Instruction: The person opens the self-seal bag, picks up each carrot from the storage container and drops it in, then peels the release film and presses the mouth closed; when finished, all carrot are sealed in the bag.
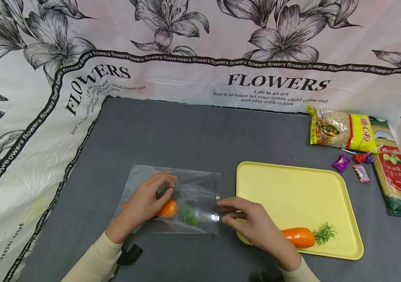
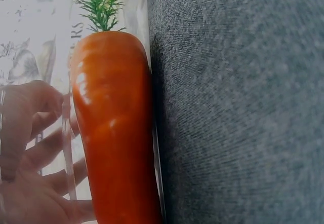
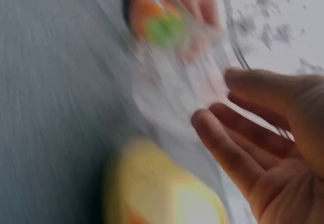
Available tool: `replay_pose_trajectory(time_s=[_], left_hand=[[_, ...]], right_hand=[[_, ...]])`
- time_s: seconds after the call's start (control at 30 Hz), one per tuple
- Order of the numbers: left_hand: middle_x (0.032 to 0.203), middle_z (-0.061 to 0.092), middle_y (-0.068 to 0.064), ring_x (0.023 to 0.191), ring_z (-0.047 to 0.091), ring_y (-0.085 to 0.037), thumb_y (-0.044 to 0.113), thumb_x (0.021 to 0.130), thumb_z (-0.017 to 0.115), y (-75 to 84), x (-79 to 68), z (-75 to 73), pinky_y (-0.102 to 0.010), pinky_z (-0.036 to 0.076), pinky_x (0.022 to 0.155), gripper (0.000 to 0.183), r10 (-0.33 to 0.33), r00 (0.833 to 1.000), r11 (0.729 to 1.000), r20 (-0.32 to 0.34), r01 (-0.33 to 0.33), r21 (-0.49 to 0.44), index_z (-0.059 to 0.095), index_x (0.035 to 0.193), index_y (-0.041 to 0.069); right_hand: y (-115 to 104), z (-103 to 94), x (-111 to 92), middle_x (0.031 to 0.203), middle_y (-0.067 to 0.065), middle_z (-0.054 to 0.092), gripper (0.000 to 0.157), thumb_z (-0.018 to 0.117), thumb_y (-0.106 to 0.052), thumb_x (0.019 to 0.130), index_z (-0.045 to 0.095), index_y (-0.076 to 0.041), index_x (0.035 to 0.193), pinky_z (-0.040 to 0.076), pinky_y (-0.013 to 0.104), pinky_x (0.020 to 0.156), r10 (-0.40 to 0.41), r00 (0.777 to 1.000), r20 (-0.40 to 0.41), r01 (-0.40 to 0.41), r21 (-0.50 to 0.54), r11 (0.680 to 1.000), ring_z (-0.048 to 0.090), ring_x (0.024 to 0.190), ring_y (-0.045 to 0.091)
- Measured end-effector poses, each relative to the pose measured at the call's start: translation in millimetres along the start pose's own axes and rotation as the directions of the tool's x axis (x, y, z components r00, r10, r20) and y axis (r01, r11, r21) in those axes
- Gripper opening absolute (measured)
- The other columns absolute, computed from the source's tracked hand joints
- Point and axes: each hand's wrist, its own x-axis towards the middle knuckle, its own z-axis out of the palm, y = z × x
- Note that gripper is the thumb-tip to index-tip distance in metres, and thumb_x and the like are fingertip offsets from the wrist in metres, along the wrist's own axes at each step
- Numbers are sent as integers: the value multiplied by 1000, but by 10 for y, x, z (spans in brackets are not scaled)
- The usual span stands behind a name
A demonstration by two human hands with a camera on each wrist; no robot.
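A toy carrot with a green top [image 1: 167,209] lies inside a clear plastic bag [image 1: 204,184] on the grey cloth. My left hand [image 1: 147,199] is over the bag's left half, its fingers loosely bent above the carrot. In the left wrist view the orange carrot [image 2: 114,122] stands large beside that hand [image 2: 35,148], with clear plastic around it. My right hand [image 1: 253,223] hovers between the bag's right edge and the yellow tray [image 1: 288,188], fingers apart with nothing between them. Beneath the right wrist a second toy carrot [image 1: 300,237] lies on the tray, its tip hidden.
Right of the tray are several wrapped candies [image 1: 342,162], a yellow food packet [image 1: 341,129] and a green-and-red packet [image 1: 398,168]. A white flower-printed sheet [image 1: 179,78] borders the grey cloth [image 1: 186,129] at the back and left.
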Motion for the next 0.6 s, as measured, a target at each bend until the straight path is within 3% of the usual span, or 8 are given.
replay_pose_trajectory(time_s=[0.07, 0.13, 0.23, 0.3, 0.37, 0.47, 0.6], left_hand=[[123, 58, -1, 117, 52, -19, 10, 89, 64, 5, 2, -5, -42, 47, 91, 12, -5, 1000, 1000, 2, 5, -1, 56, 97, 16], [124, 58, -1, 117, 52, -19, 11, 90, 64, 9, 6, -6, -41, 48, 91, 12, -8, 1000, 1000, 5, 8, 4, 56, 97, 16], [124, 57, 0, 114, 53, -18, 12, 90, 64, 10, 9, -6, -40, 49, 88, 11, -4, 1000, 1000, 5, 4, 11, 56, 97, 17], [124, 57, 0, 113, 53, -18, 12, 90, 64, 8, 13, -6, -39, 50, 86, 12, -2, 1000, 1000, 4, 2, 14, 55, 97, 17], [124, 57, 0, 111, 54, -18, 13, 90, 64, 6, 14, -6, -38, 51, 83, 12, -3, 1000, 1000, 6, 3, 15, 55, 97, 18], [124, 57, 0, 110, 54, -17, 13, 91, 64, 7, 14, -5, -38, 51, 82, 12, -10, 1000, 1000, 11, 10, 15, 55, 97, 18], [123, 58, 0, 110, 55, -17, 13, 90, 64, 4, 1, 1, -38, 51, 82, 12, -13, 1000, 1000, 8, 13, 17, 55, 95, 18]], right_hand=[[18, -208, -141, 113, 2, 64, 38, 74, -7, 81, 64, -12, 117, 55, 30, 77, -58, 998, 5, 58, -98, 993, 64, 97, 17], [35, -428, -299, 114, -3, 63, 43, 77, -7, 78, 63, -15, 118, 54, 31, 80, -59, 998, 18, 61, -230, 971, 61, 100, 15], [74, -760, -546, 117, -13, 59, 51, 80, -14, 75, 61, -24, 120, 52, 28, 84, 50, 998, 25, -34, -425, 904, 57, 103, 10], [110, -957, -713, 121, -16, 56, 54, 81, -22, 74, 59, -29, 123, 50, 26, 86, 156, 987, 24, -123, -503, 856, 54, 105, 8], [159, -1117, -869, 123, -15, 54, 56, 80, -29, 75, 56, -31, 126, 49, 23, 86, 243, 970, 28, -190, -538, 821, 53, 107, 10], [252, -1272, -1064, 123, -11, 53, 56, 76, -40, 77, 52, -33, 128, 49, 21, 81, 371, 926, 66, -288, -510, 811, 52, 103, 7], [372, -1342, -1207, 121, -5, 53, 55, 73, -43, 79, 51, -30, 128, 49, 18, 76, 462, 878, 128, -360, -459, 812, 50, 95, 2]])
